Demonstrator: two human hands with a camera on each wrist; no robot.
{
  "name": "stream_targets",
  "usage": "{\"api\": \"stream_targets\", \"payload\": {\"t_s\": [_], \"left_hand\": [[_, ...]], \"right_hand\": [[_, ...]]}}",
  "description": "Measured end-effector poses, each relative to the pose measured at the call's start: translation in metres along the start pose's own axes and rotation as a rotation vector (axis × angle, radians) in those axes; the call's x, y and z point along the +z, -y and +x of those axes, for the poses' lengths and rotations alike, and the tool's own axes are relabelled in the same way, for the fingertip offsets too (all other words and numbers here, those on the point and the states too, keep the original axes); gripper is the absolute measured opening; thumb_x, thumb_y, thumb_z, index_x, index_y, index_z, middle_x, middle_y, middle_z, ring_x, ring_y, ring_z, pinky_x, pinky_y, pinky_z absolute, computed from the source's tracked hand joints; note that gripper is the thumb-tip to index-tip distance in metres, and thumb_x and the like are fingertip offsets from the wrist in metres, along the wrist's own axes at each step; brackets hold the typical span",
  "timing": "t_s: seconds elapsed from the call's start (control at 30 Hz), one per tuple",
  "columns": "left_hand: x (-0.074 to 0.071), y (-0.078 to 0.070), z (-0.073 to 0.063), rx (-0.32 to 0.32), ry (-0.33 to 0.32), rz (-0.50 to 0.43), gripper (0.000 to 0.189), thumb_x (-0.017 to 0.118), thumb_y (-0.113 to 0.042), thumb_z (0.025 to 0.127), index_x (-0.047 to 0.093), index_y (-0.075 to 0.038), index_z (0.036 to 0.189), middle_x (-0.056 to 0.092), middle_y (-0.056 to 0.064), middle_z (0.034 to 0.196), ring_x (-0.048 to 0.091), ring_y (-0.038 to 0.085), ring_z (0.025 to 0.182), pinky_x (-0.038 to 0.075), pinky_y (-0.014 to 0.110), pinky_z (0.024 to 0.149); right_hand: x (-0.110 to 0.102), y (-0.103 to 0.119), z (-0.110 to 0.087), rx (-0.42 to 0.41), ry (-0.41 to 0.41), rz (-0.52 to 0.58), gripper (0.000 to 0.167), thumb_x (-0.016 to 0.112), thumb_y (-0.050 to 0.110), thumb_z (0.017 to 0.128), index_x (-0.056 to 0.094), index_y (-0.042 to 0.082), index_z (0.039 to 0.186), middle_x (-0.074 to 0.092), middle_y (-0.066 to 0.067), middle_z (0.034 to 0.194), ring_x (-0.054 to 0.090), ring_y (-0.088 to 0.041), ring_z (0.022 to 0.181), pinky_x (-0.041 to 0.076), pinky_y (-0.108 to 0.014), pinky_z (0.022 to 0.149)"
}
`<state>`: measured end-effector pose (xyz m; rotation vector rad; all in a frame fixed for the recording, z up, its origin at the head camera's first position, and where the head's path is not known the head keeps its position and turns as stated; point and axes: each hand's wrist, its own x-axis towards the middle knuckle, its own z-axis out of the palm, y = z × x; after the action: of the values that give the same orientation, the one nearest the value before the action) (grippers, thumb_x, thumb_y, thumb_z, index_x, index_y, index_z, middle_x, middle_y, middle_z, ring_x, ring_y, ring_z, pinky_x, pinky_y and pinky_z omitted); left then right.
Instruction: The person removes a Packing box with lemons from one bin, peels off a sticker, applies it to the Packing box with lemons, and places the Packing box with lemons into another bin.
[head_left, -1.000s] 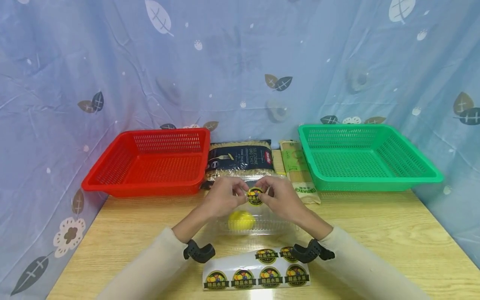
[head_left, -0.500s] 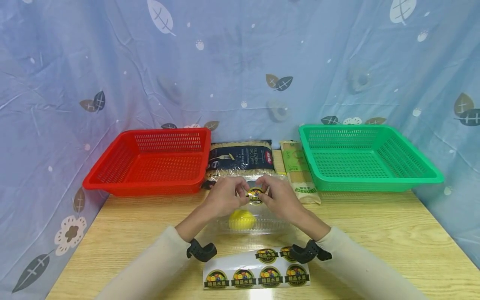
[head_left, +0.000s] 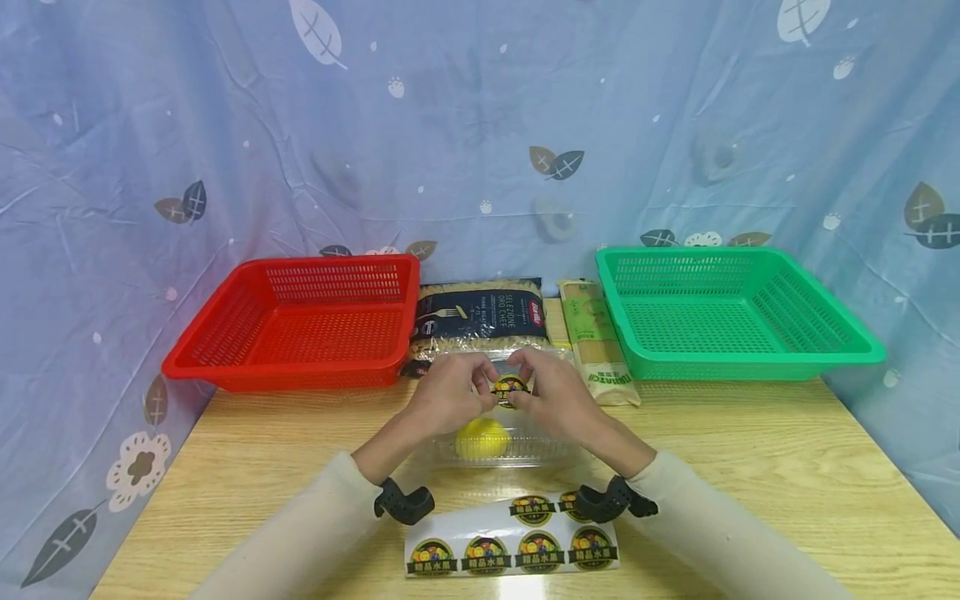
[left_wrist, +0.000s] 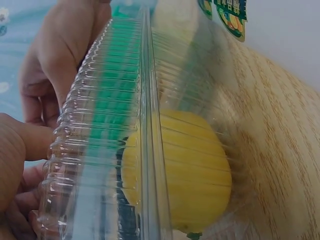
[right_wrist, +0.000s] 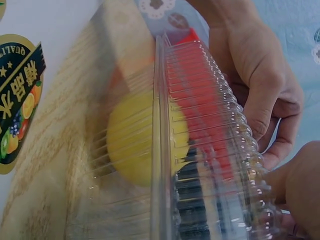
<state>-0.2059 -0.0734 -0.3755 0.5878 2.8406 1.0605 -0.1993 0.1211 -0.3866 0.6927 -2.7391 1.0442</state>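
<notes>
A round black-and-yellow fruit sticker (head_left: pixel 510 390) lies over the lid of a clear plastic clamshell box (head_left: pixel 525 454) in the head view. My left hand (head_left: pixel 453 392) pinches the sticker's left edge with curled fingers. The thumb of my right hand (head_left: pixel 558 400) touches its right side, while the index finger stands apart above it. Inside the box is a yellow lemon-like fruit (head_left: pixel 482 438), also seen through the ribbed wall in the left wrist view (left_wrist: pixel 187 165). In both wrist views the box hides the sticker and some fingertips.
A sheet of stickers (head_left: pixel 510 537) lies nearest me. Behind the box are a pasta bag (head_left: pixel 480 312) and a green-and-tan packet (head_left: pixel 596 333). A red basket (head_left: pixel 288 379) stands left, a green basket (head_left: pixel 750 367) right, before a blue curtain (head_left: pixel 480 125).
My right thumb has shifted slightly left over the sticker, and its index finger has lifted a little away from the sticker. My left hand has hardly moved.
</notes>
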Motion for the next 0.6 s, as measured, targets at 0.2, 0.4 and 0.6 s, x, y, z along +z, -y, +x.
{"api": "stream_targets", "payload": {"t_s": [0.2,0.4,0.6], "left_hand": [[-0.002,-0.001,-0.001,-0.021,0.015,-0.019,0.020,0.078,-0.007,0.081,0.068,-0.016,0.095,0.065,-0.006,0.071,0.058,0.014,0.061,0.048,0.030,0.056],[-0.004,-0.003,-0.001,-0.019,0.025,-0.003,0.022,0.079,-0.008,0.081,0.067,-0.014,0.098,0.064,-0.006,0.072,0.058,0.013,0.061,0.047,0.030,0.056],[-0.003,-0.004,0.000,-0.013,0.028,-0.019,0.022,0.082,-0.010,0.081,0.067,-0.014,0.097,0.063,-0.005,0.070,0.057,0.013,0.059,0.046,0.029,0.056]], "right_hand": [[0.001,0.001,0.004,0.006,0.006,-0.035,0.032,0.077,0.006,0.088,0.064,0.004,0.117,0.064,-0.002,0.090,0.053,-0.014,0.069,0.046,-0.032,0.065],[0.001,0.002,0.010,0.053,0.034,-0.045,0.030,0.075,0.007,0.090,0.063,0.005,0.118,0.061,-0.001,0.085,0.053,-0.018,0.073,0.046,-0.033,0.064],[-0.001,0.002,0.016,0.096,0.063,-0.052,0.024,0.073,0.013,0.093,0.063,0.004,0.113,0.057,0.000,0.069,0.051,-0.016,0.060,0.043,-0.031,0.055]]}}
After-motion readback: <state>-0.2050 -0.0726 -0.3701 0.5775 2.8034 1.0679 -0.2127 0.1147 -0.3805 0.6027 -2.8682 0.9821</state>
